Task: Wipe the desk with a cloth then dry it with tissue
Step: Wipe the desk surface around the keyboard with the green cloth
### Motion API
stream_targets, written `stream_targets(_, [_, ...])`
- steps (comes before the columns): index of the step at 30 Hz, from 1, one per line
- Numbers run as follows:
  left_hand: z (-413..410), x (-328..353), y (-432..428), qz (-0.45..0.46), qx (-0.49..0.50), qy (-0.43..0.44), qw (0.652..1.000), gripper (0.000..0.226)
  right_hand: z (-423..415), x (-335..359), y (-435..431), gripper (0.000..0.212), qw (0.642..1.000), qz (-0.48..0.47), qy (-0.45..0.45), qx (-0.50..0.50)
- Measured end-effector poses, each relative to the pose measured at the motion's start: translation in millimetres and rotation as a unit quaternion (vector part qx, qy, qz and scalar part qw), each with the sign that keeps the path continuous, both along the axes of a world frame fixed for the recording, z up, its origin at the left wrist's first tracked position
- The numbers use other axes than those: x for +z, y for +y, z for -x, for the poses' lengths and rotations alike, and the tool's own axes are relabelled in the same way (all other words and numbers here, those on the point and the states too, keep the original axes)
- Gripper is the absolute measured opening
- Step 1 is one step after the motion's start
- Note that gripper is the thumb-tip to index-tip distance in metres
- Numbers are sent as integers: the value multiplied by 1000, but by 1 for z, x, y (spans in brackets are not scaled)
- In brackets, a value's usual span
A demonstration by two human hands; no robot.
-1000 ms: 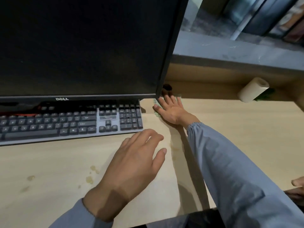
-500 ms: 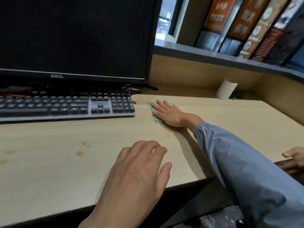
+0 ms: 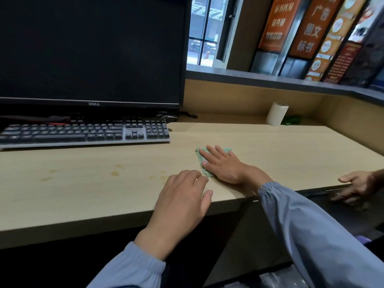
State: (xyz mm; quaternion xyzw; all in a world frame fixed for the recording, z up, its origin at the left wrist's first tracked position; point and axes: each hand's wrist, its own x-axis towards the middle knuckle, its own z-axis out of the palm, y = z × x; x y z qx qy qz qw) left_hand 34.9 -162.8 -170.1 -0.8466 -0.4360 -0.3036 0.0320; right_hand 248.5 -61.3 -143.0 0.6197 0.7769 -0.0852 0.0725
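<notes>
My right hand (image 3: 224, 165) lies flat, palm down, on a small green cloth (image 3: 200, 157) on the light wooden desk (image 3: 83, 183), right of the keyboard and close to the front edge. The cloth's edges show past my fingers. My left hand (image 3: 182, 202) rests on the desk's front edge just left of the cloth, fingers apart and holding nothing. Yellowish spill spots (image 3: 115, 173) mark the desk left of both hands. A white tissue roll (image 3: 277, 113) stands upright at the back right against the wooden partition.
A dark monitor (image 3: 89, 48) and a black keyboard (image 3: 83, 132) fill the back left. A green packet (image 3: 293, 120) lies behind the tissue roll. Another person's hand (image 3: 357, 183) rests at the desk's right front edge. A grey counter ledge (image 3: 270, 79) runs above the partition.
My right hand has drawn the cloth back from beside the monitor toward the front edge. My left hand slid nearer the edge. The view has lifted.
</notes>
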Motion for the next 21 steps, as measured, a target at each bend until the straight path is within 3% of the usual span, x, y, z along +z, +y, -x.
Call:
stream_targets(10, [1, -16, -13, -44, -29, -57, 997, 26, 3, -5, -83, 63, 1000, -22, 13, -14])
stream_targets(21, [12, -18, 13, -73, -12, -50, 996, 25, 4, -4, -55, 60, 1000, -1, 8, -14])
